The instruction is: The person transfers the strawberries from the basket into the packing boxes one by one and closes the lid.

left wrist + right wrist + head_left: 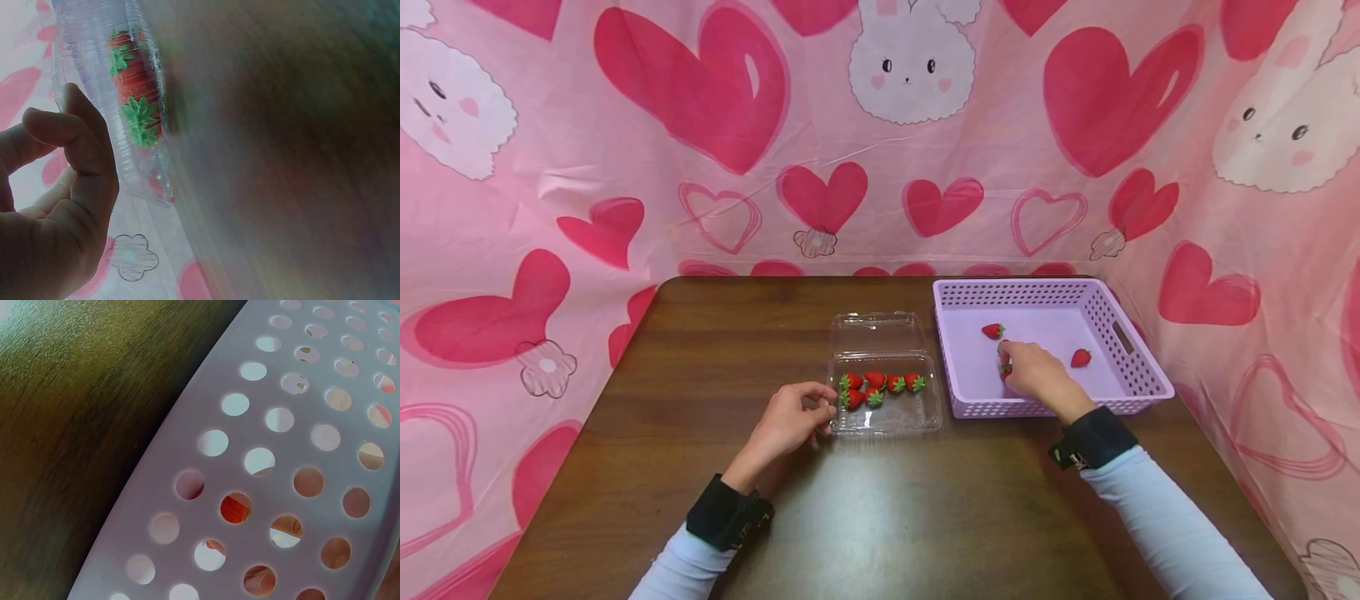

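Note:
My left hand [793,414] rests at the left edge of a lidded clear plastic clamshell box [910,417], its bent fingers touching the rim. Several red strawberries [874,380] with green leaves lie in the box's back part; the left wrist view shows strawberries [140,119] through the wall. Over in a lilac basket [958,367], my right hand [1037,372] reaches down with fingertips at a strawberry [1006,372]. Whether the fingers pinch it is hidden. Another strawberry [1003,345] peeks out just behind those fingertips. In the right wrist view, red fruit [235,509] shows through the basket's holes.
Two more strawberries lie on the basket floor: one strawberry [993,331] at the back left, another strawberry [1080,358] to the right. The box's lid [878,333] is folded back. All stand on a brown wooden table [865,508], with a pink heart-patterned cloth [880,150] behind.

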Tool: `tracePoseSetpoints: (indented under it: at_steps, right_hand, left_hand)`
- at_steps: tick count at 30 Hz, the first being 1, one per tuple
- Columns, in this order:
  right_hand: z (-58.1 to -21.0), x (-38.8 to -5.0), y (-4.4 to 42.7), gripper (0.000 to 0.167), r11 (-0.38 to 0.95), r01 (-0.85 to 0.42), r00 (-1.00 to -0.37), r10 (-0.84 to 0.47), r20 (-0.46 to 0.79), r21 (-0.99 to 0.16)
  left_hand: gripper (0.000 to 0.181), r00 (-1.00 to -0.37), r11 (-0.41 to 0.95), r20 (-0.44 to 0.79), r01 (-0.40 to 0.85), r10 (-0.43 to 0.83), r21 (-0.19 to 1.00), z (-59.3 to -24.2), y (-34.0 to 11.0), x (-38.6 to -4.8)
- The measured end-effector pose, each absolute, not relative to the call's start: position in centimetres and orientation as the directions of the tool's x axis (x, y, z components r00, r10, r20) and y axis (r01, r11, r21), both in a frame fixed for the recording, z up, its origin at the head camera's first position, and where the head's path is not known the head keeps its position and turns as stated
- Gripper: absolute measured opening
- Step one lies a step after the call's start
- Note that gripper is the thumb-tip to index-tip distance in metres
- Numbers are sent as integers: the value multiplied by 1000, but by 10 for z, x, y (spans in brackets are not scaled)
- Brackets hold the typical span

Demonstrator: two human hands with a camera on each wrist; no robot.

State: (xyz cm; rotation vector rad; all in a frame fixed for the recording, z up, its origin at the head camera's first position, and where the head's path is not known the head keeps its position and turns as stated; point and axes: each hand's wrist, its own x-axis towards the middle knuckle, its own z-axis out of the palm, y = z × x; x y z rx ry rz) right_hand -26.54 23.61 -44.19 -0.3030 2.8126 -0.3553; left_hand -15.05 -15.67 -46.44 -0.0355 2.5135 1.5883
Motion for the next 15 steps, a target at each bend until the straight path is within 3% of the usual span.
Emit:
tracePoseSetpoints:
  at_steps: [15]
  right_hand:
    - [-439,-263,236,21,939,-159,-942,-236,-237,-305]
  left_hand:
    - [21,-985,436,-162,-118,64,892,-464,-156,-151]
